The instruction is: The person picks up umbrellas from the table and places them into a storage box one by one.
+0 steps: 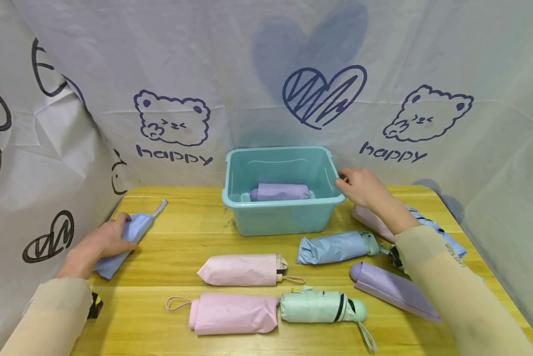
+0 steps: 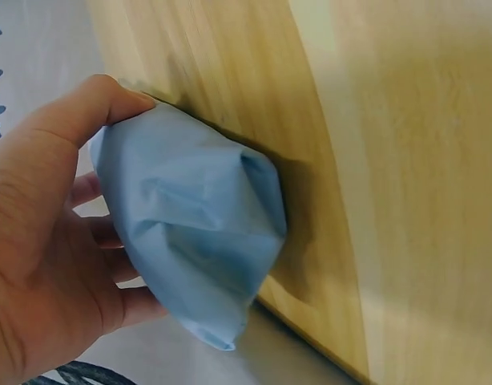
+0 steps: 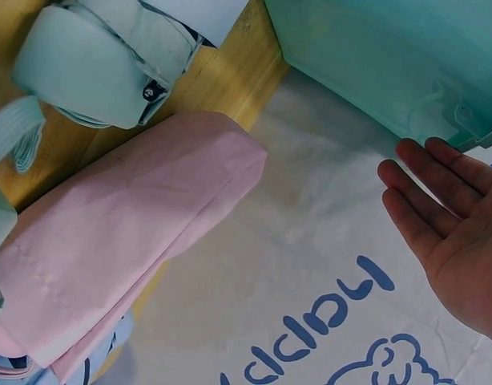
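At the left table edge my left hand point(image 1: 110, 236) grips a folded umbrella in a blue sleeve point(image 1: 137, 226), its strap toward the back. In the left wrist view, the thumb and fingers lie round the sleeve point(image 2: 198, 208). My right hand point(image 1: 363, 187) is at the right rim of a teal plastic bin point(image 1: 284, 217), the thumb tip over the rim. The right wrist view shows several straight fingers point(image 3: 438, 176) beside the bin's outer wall; the thumb is out of sight there. Inside the bin lies a purple folded umbrella point(image 1: 284, 192).
Before the bin lie a blue umbrella point(image 1: 330, 247), a pale pink one point(image 1: 241, 270), a pink one point(image 1: 235, 313) and a mint one point(image 1: 315, 306). On the right are a purple umbrella point(image 1: 395, 289) and another pink one point(image 3: 142, 216), partly behind my arm. A printed cloth point(image 1: 257, 74) hangs behind.
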Demonstrator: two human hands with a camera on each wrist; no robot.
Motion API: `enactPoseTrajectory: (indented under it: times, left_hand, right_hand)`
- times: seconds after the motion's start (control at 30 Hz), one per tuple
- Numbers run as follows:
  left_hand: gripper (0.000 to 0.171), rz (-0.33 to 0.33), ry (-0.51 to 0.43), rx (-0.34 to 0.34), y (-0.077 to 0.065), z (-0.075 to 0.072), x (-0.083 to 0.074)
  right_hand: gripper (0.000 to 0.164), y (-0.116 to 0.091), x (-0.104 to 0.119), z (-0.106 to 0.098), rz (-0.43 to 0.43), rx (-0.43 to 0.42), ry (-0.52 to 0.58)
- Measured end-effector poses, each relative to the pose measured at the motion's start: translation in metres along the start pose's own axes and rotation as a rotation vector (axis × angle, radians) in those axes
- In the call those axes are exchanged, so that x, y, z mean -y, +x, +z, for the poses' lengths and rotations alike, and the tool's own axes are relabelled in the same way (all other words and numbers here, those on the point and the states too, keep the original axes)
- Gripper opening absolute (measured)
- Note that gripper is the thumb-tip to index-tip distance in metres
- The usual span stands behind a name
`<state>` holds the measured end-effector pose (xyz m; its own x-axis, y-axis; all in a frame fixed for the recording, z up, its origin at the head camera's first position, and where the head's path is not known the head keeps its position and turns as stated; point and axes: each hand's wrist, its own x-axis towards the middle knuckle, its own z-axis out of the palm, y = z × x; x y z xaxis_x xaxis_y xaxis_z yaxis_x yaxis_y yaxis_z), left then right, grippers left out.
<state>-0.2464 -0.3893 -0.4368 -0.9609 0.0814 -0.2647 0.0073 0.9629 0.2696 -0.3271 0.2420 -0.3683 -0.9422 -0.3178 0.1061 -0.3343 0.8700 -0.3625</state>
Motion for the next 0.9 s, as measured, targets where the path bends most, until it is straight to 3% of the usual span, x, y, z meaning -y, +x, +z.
enactPoseTrajectory:
  times: [0.3,0.6,0.9]
  left_hand:
    - [0.094,0.012,-0.049,-0.09,-0.005,0.005,0.004]
    - [0.099,-0.028,-0.166,-0.179,-0.011,0.003,0.001]
    - [0.098,0.023,-0.249,-0.286,-0.008,-0.003,-0.019]
  right_hand:
    - [0.046,-0.001,0.001,0.0,-0.002,-0.014,0.002]
    - [0.046,-0.001,0.001,0.001,0.0,-0.014,0.009]
    - [0.046,-0.001,-0.001,0.003,-0.014,-0.026,0.01]
